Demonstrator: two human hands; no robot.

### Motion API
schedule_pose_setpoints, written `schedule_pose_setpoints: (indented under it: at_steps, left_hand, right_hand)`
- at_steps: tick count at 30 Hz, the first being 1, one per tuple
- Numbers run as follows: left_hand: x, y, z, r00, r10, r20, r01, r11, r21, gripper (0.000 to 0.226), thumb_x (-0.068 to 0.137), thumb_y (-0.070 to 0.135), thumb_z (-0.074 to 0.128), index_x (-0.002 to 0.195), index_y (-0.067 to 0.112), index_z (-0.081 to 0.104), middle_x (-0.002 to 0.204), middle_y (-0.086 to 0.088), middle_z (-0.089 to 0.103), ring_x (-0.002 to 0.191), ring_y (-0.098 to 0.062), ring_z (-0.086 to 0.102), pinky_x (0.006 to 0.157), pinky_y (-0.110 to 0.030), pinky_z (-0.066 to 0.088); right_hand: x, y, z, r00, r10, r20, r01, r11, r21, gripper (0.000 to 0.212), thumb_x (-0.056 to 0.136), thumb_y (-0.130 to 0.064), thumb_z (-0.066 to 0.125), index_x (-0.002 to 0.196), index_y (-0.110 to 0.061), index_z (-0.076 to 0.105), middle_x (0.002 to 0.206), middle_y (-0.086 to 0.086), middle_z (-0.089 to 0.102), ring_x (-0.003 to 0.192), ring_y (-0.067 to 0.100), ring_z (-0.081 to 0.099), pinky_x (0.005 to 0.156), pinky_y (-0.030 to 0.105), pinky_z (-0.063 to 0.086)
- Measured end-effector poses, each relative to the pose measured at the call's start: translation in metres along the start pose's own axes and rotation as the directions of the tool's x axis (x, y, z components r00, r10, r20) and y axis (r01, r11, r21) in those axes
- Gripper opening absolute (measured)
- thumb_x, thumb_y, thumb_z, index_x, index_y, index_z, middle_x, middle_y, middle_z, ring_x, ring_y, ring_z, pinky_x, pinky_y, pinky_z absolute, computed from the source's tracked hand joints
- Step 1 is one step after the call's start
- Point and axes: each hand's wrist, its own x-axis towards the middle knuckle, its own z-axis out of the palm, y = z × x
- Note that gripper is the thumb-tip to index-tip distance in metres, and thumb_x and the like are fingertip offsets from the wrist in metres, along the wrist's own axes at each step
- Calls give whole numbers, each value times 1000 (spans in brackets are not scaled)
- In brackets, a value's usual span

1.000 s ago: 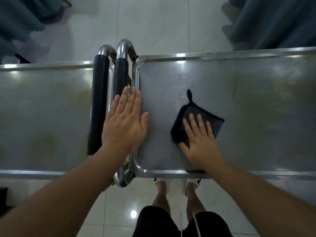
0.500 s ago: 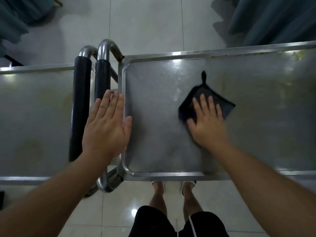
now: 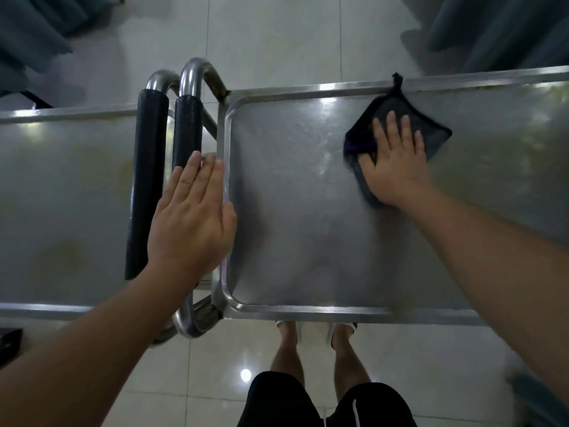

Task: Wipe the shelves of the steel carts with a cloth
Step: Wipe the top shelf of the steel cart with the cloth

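Right hand [image 3: 395, 163], flat and unclenched, presses cloth [image 3: 397, 127] on right shelf [image 3: 308, 241]; cloth has moved from near edge to far rim; left hand [image 3: 192, 217], open, braces handle [image 3: 187, 131]; wiping progresses.

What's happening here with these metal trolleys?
A person is wiping the top shelf of the right-hand steel cart. The right hand lies flat on a dark cloth, pressing it to the shelf near the far rim. The left hand lies open and flat at that cart's left edge, over its handle. A second cart, with yellowish stains, stands alongside to the left.
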Motion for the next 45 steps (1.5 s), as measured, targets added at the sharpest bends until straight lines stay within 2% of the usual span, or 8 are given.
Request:
schedule_pose_setpoints:
  at_steps: [4,12,16,20,26,31,38,45]
  left_hand:
    - [-2,1,-3,1000,-9,21,9,1000,-20,67,107,39,28,166,7,23,175,-10,19,163,-16,-1,132,-37,-3]
    - [0,4,-6,999,-6,48,7,999,-34,69,106,39,28,167,8,20,175,-9,18,163,-15,-3,132,-39,-3]
    - [0,3,-5,998,-5,67,7,1000,-22,72,103,41,29,167,10,19,176,-8,16,163,-15,-5,133,-40,-2]
    - [0,3,-6,998,0,62,1,1000,-13,73,101,40,32,167,9,20,175,-9,18,163,-15,-4,132,-39,-3]
    - [0,5,-9,998,-12,57,14,999,-41,73,100,36,31,167,9,22,175,-8,19,163,-14,-2,132,-39,-2]
    - [0,2,-9,999,-21,41,24,997,-67,72,100,37,30,167,11,22,175,-7,20,163,-12,-1,132,-35,-4]
    - [0,3,-8,999,-21,50,25,996,-83,72,100,37,28,167,12,22,175,-5,18,162,-10,-3,132,-35,-3]
    - [-1,4,-9,999,-9,54,14,997,-78,72,100,36,29,167,10,21,175,-7,18,163,-11,-3,132,-34,-5]
  right_hand:
    - [-95,22,30,996,-82,-36,80,996,-39,78,99,-59,27,165,-20,13,172,6,3,159,27,-1,127,50,6]
    - [-252,79,84,992,-129,14,130,984,-119,77,100,-59,31,165,-23,10,173,4,3,159,28,4,124,54,16]
    - [-218,86,68,991,-129,-17,127,987,-96,77,98,-56,35,164,-23,17,172,4,8,159,27,6,125,52,16]
    - [-132,95,33,994,-88,-62,83,993,-81,77,96,-58,32,164,-22,21,172,5,11,159,27,7,127,50,12]
    - [10,109,-19,1000,16,4,-16,999,-43,82,93,-67,18,164,-29,4,173,0,-4,158,23,-4,126,45,-2]
    - [53,126,-39,999,21,46,-18,997,-72,86,90,-75,11,163,-32,-4,172,-3,-12,158,21,-10,126,45,-4]
    - [-4,132,-19,999,3,-41,-5,999,-36,81,96,-70,15,164,-29,4,173,-1,-3,158,22,-3,126,45,0]
    - [-187,155,40,996,-70,-55,67,996,-66,78,98,-59,29,164,-18,20,171,8,12,158,30,9,125,54,18]
